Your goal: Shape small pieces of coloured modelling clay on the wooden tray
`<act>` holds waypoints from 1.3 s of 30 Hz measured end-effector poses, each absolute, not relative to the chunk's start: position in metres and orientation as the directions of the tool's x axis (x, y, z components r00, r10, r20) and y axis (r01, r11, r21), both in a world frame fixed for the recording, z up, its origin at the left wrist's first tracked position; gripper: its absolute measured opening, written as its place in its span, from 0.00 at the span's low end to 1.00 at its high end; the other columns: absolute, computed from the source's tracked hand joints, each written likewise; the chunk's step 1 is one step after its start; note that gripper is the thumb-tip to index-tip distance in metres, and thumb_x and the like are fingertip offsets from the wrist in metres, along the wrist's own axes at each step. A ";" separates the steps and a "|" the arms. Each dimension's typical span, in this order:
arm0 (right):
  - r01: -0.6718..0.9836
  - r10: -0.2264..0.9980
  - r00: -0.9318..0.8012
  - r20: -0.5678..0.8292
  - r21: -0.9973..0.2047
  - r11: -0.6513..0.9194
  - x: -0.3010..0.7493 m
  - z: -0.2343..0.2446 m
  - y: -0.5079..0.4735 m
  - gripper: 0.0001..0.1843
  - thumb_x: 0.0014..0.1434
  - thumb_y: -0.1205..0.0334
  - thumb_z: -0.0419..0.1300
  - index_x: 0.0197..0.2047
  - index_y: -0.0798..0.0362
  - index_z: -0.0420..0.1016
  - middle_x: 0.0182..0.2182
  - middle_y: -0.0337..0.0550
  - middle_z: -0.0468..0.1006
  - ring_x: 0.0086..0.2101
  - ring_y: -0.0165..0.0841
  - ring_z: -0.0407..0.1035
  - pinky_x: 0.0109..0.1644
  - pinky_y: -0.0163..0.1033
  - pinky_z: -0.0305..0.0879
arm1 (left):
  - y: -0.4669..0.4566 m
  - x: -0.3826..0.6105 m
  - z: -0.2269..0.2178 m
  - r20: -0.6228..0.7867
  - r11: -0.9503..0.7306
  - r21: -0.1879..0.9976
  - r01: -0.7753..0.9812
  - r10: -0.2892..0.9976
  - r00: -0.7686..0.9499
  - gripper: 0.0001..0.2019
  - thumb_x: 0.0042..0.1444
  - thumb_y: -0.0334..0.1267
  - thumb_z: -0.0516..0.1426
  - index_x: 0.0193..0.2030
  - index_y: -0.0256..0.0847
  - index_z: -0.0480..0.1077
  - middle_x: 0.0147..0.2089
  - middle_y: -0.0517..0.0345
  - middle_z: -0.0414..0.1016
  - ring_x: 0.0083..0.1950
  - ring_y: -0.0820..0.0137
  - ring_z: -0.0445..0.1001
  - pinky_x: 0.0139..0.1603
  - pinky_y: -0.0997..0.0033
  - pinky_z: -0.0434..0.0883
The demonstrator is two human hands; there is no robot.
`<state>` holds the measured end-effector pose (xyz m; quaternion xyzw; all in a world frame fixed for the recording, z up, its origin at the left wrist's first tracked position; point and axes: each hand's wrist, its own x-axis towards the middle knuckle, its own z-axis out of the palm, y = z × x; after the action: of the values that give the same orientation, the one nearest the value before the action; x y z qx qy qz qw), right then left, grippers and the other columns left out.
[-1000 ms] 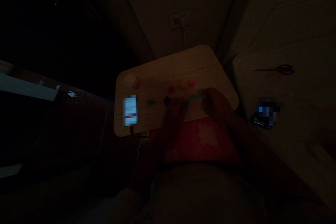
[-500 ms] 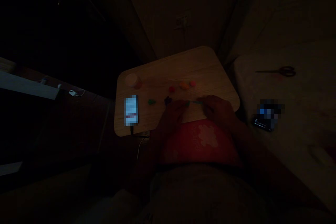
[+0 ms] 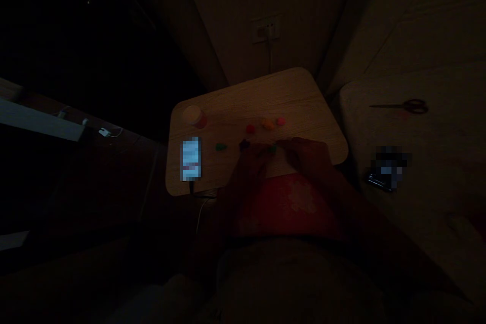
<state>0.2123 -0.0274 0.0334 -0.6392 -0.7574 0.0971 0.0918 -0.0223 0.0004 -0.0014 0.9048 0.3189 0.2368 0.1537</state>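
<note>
The scene is very dark. A small green lump [image 3: 273,147], which looks like modelling clay, sits at the fingertips of my left hand [image 3: 252,159]. Those fingers are closed on it near the table's front edge. My right hand [image 3: 309,154] comes in from the other side, fingers pressed together and tips beside the green lump. Whatever is in its grip is hidden in shadow. A dark, star-like piece [image 3: 244,145] lies just beyond my left hand. Farther back are a red lump [image 3: 250,129], an orange lump [image 3: 268,123] and a pink lump [image 3: 280,121].
The small wooden table [image 3: 243,96] also holds another green piece [image 3: 220,147], a lidded tub [image 3: 194,116] and a lit phone [image 3: 190,159] with a cable. On the surface at right lie scissors [image 3: 402,106] and a dark device [image 3: 383,177]. A wall socket [image 3: 266,29] is behind.
My right hand has shifted slightly left, its fingertips closer to the green lump. The thin pale-blue strip seen at its fingers before no longer shows. My left hand stays nearly in place.
</note>
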 end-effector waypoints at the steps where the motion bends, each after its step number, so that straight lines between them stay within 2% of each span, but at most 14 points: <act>1: 0.956 0.985 -0.170 -0.003 -0.242 0.164 0.212 0.035 -0.027 0.26 0.74 0.56 0.52 0.71 0.38 0.76 0.51 0.47 0.87 0.40 0.40 0.79 0.35 0.41 0.57 | 0.000 -0.022 -0.001 0.326 -0.750 0.428 0.505 0.649 0.687 0.22 0.68 0.28 0.54 0.66 0.40 0.74 0.68 0.43 0.74 0.69 0.54 0.72 0.73 0.42 0.69; 11: 0.977 0.974 -0.162 -0.157 -0.166 0.136 0.202 0.054 -0.022 0.26 0.73 0.54 0.52 0.69 0.40 0.78 0.50 0.50 0.86 0.41 0.43 0.79 0.35 0.41 0.55 | 0.000 -0.022 -0.004 0.295 -0.733 0.423 0.533 0.668 0.684 0.25 0.67 0.27 0.54 0.68 0.43 0.72 0.69 0.46 0.73 0.70 0.55 0.70 0.73 0.41 0.68; 15: 0.970 0.974 -0.185 -0.132 -0.184 0.160 0.206 0.048 -0.021 0.26 0.72 0.55 0.53 0.69 0.40 0.78 0.49 0.49 0.87 0.41 0.43 0.80 0.35 0.42 0.54 | 0.001 -0.022 -0.002 0.298 -0.738 0.433 0.518 0.659 0.690 0.23 0.67 0.27 0.54 0.67 0.41 0.73 0.69 0.44 0.74 0.69 0.55 0.71 0.73 0.43 0.69; 20: 0.954 0.985 -0.172 -0.027 -0.254 0.160 0.213 0.035 -0.024 0.26 0.73 0.55 0.52 0.68 0.38 0.79 0.51 0.46 0.87 0.44 0.41 0.80 0.38 0.41 0.59 | 0.000 -0.022 -0.005 0.291 -0.720 0.446 0.532 0.679 0.674 0.24 0.67 0.28 0.54 0.68 0.44 0.73 0.68 0.45 0.74 0.69 0.54 0.70 0.72 0.41 0.69; 28: 0.975 0.980 -0.142 -0.142 -0.188 0.114 0.201 0.045 -0.027 0.25 0.72 0.56 0.52 0.65 0.43 0.82 0.50 0.52 0.87 0.41 0.44 0.80 0.36 0.41 0.60 | -0.001 -0.021 -0.002 0.300 -0.728 0.435 0.530 0.672 0.677 0.22 0.68 0.28 0.54 0.67 0.42 0.73 0.68 0.45 0.74 0.69 0.54 0.70 0.73 0.41 0.68; 34: 0.966 0.980 -0.163 -0.110 -0.221 0.136 0.203 0.042 -0.031 0.26 0.73 0.55 0.52 0.68 0.42 0.79 0.52 0.51 0.87 0.43 0.43 0.81 0.37 0.40 0.61 | -0.001 -0.021 -0.002 0.291 -0.720 0.431 0.544 0.681 0.672 0.23 0.67 0.27 0.54 0.67 0.43 0.74 0.68 0.46 0.74 0.68 0.54 0.71 0.72 0.41 0.69; 39: 0.971 0.981 -0.137 -0.136 -0.214 0.106 0.200 0.042 -0.033 0.26 0.72 0.57 0.53 0.69 0.42 0.79 0.52 0.52 0.87 0.43 0.43 0.81 0.37 0.40 0.62 | -0.001 -0.020 -0.003 0.298 -0.715 0.434 0.548 0.688 0.662 0.22 0.68 0.27 0.54 0.66 0.43 0.74 0.69 0.47 0.74 0.69 0.55 0.71 0.73 0.42 0.69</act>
<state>0.2000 -0.0327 0.0420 -0.6566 -0.7433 0.1264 0.0202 -0.0204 -0.0013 -0.0028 0.8981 0.3441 0.2255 0.1554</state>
